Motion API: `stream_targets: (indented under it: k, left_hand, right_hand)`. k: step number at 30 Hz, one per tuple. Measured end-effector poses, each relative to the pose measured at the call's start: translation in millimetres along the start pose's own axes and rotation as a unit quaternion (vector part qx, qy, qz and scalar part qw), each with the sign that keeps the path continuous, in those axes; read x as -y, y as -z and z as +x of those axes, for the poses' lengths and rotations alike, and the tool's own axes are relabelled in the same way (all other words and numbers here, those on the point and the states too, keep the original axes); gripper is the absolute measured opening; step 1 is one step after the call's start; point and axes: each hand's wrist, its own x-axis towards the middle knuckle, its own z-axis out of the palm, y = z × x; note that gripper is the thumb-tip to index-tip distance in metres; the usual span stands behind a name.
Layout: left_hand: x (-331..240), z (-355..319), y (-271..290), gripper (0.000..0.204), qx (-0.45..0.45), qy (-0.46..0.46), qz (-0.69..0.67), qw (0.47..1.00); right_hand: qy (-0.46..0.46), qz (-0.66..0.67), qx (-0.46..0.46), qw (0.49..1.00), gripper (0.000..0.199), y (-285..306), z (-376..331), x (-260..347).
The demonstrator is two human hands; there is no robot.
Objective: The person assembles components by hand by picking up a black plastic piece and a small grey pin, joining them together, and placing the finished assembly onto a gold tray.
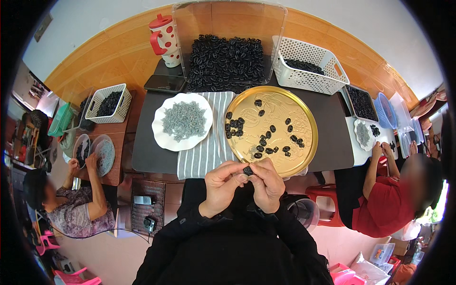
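Observation:
Both my hands meet over the near edge of a round gold tray (311,128). A small black plastic cord lock (248,170) is pinched between their fingertips. My left hand (222,186) grips it from the left with thumb and forefinger, and my right hand (266,185) closes on it from the other side. Fingers partly cover the piece. Several similar black pieces (234,128) lie on the tray, some bunched at its left and others scattered. Left of the tray, a white scalloped dish (158,124) holds a heap of thin grey metal pieces (184,121) that look like small springs.
A clear bin of black parts (225,61) stands at the back, beside a white perforated basket (308,78). A red-and-white tumbler (166,40) and a dark phone (165,83) are at back left. A striped cloth (199,159) lies under the dish. Co-workers sit on both sides.

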Motion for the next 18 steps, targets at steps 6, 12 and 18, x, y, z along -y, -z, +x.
stream_targets:
  k: [6,12,18]
  left_hand:
    - [1.8,-0.8,-1.0,0.025,-0.014,-0.003,0.012,1.0]
    - [-3.8,0.0,-2.1,0.029,-0.016,0.031,0.019,0.999]
    - [-4.6,4.9,23.1,0.045,0.043,0.114,0.013,0.992]
  right_hand:
    - [0.024,-0.025,-0.002,0.999,0.027,-0.9,0.7,-1.9]
    - [-0.148,0.072,0.052,0.985,0.021,12.9,6.4,1.6]
    - [-0.426,0.078,0.207,0.877,0.01,75.4,77.2,-15.6]
